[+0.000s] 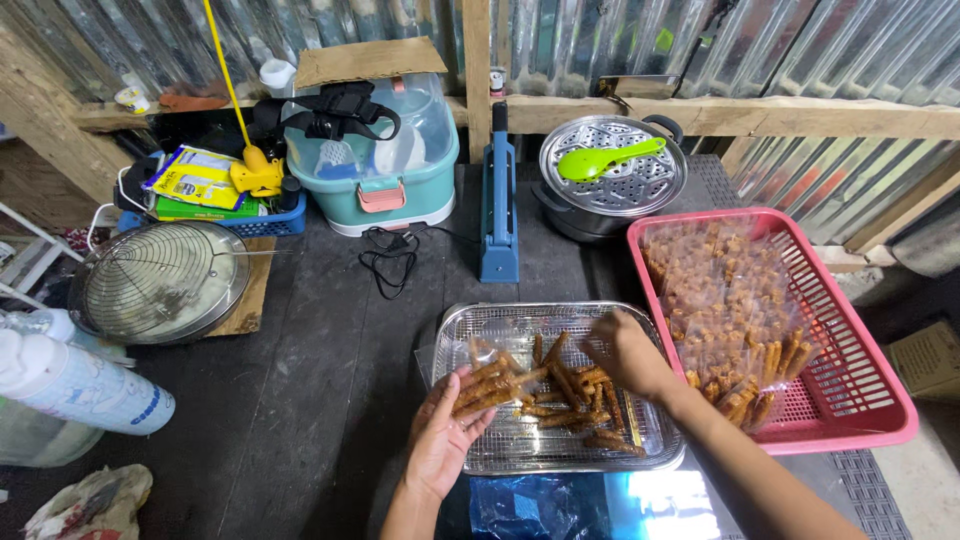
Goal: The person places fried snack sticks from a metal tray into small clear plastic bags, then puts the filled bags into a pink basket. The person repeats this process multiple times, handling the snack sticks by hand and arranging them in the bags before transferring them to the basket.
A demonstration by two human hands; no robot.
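My left hand (445, 432) holds a small clear bag of brown fried snack sticks (492, 384) at the left side of a metal mesh tray (560, 458). My right hand (625, 352) reaches into the loose snack sticks (570, 395) piled in the tray, fingers closed around a few of them. A pink plastic basket (860, 395) to the right holds several filled clear bags of the same snacks (725, 290).
A blue bag sealer (497, 200) stands behind the tray, its black cord (388, 262) beside it. A steamer pot with a green spoon (610, 160), a teal lidded container (385, 150), a round wire rack (160, 280) and white bottles (80, 385) surround the dark table.
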